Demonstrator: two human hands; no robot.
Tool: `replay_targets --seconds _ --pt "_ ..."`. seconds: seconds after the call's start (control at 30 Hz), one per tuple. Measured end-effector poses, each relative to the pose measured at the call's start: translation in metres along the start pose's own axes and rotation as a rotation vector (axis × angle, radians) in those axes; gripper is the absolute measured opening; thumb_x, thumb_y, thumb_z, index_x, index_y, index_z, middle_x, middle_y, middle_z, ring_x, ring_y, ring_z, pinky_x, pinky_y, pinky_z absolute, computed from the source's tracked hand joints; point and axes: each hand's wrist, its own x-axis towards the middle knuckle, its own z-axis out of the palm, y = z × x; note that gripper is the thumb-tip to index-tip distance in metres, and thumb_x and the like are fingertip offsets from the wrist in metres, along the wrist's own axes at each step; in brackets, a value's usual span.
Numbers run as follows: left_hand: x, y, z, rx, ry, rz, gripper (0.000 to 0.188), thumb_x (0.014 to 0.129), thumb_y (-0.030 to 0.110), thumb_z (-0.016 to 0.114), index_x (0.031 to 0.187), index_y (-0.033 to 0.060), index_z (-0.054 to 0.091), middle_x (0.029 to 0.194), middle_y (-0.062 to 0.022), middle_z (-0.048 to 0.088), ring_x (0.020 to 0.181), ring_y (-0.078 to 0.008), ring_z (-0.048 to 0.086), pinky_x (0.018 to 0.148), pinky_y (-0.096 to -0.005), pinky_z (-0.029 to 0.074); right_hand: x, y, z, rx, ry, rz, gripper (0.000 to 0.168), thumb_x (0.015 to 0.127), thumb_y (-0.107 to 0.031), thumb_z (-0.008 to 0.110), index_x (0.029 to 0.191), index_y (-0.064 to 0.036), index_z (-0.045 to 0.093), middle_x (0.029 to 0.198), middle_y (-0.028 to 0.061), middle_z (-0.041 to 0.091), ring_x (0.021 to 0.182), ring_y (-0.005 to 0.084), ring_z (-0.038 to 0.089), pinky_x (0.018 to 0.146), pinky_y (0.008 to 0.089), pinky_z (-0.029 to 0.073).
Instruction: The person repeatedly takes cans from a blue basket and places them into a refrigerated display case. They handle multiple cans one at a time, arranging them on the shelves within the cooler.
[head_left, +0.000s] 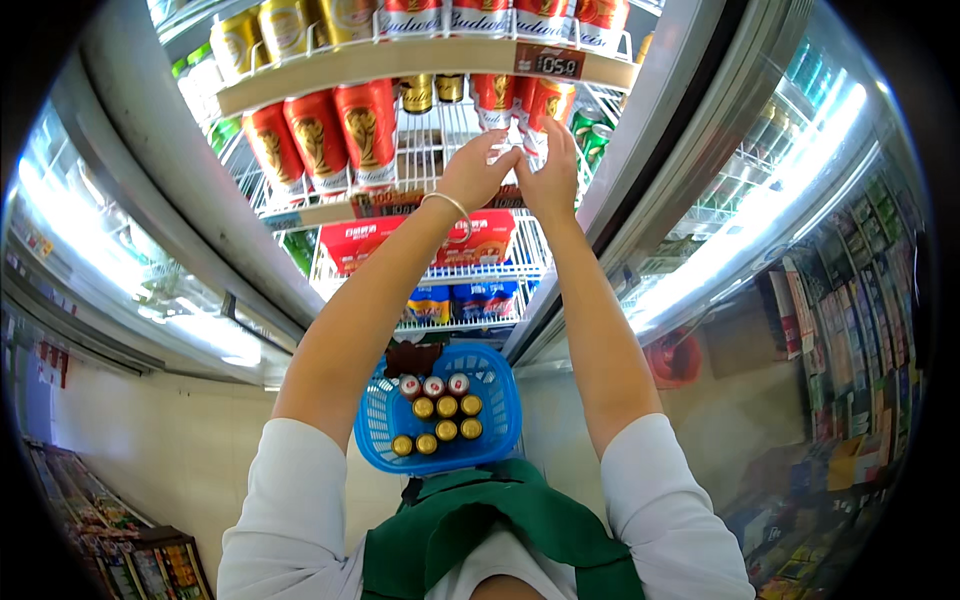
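Observation:
Both my hands reach into an upright drinks cooler. My left hand (478, 169), with a pale bangle (459, 212) at its wrist, is just below a red Budweiser can (492, 101) on the middle wire shelf. My right hand (551, 169) reaches to another red can (551, 103) with a gold trophy print, its fingertips against the can's lower part. The thumbs nearly meet, and my hands hide what lies between and behind them; whether either grips a can is unclear. Three tall red cans (365, 135) stand at the left of this shelf.
Red and gold cans fill the upper shelf (420, 60). Red cartons (420, 238) and blue packs (484, 300) sit lower. A blue plastic basket (510, 405) with several cans stands below my arms. Open glass doors (739, 202) flank me; a red bucket (673, 358) is at right.

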Motion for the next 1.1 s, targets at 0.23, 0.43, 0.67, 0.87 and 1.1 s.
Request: replay_targets --seconds 0.23,0.43,0.67,0.87,1.1 --pt "0.116 -0.016 0.053 -0.124 0.08 -0.016 0.055 0.094 0.052 0.051 0.125 0.0075 0.058 0.117 -0.0224 0.064 0.109 -0.0398 0.06 0.09 -0.0404 0.048 0.073 0.077 0.048 0.07 0.306 0.381 0.077 0.073 -0.027 0.079 0.133 0.005 0.043 0.126 0.0282 0.052 0.118 0.0412 0.05 0.102 0.0439 0.039" --pt "0.142 -0.02 0.064 -0.23 -0.009 -0.167 0.055 0.1 0.045 0.044 0.139 0.007 0.048 0.137 -0.0152 0.052 0.127 -0.0251 0.049 0.102 -0.0354 0.04 0.093 0.089 0.065 0.141 0.074 0.6 0.066 0.069 -0.031 0.081 0.119 0.001 0.053 0.113 0.0264 0.057 0.107 0.0419 0.056 0.092 0.044 0.046" --pt "0.105 -0.03 0.062 -0.497 0.046 -0.203 0.055 0.102 0.046 0.038 0.133 0.0025 0.053 0.127 -0.018 0.061 0.12 -0.0289 0.055 0.1 -0.0357 0.04 0.079 0.048 0.036 0.112 -0.088 0.505 0.075 0.072 -0.024 0.08 0.132 -0.001 0.042 0.119 0.0245 0.056 0.112 0.0407 0.055 0.093 0.0446 0.046" --pt "0.035 0.016 0.04 -0.588 0.078 -0.141 0.052 0.102 0.034 0.045 0.138 -0.0031 0.047 0.132 -0.0172 0.057 0.123 -0.0209 0.052 0.106 -0.0294 0.036 0.039 0.012 0.009 -0.003 0.082 0.163 0.069 0.07 -0.016 0.081 0.128 -0.002 0.048 0.122 0.0197 0.057 0.113 0.0381 0.055 0.092 0.0431 0.047" --pt "-0.079 0.061 -0.002 -0.547 0.202 0.082 0.049 0.101 0.021 0.047 0.143 -0.0012 0.037 0.13 -0.0145 0.055 0.118 -0.0193 0.054 0.099 -0.0303 0.044 -0.014 -0.088 -0.036 0.13 0.029 0.006 0.068 0.067 -0.012 0.083 0.126 -0.004 0.05 0.123 0.0166 0.057 0.114 0.0351 0.055 0.095 0.0421 0.047"
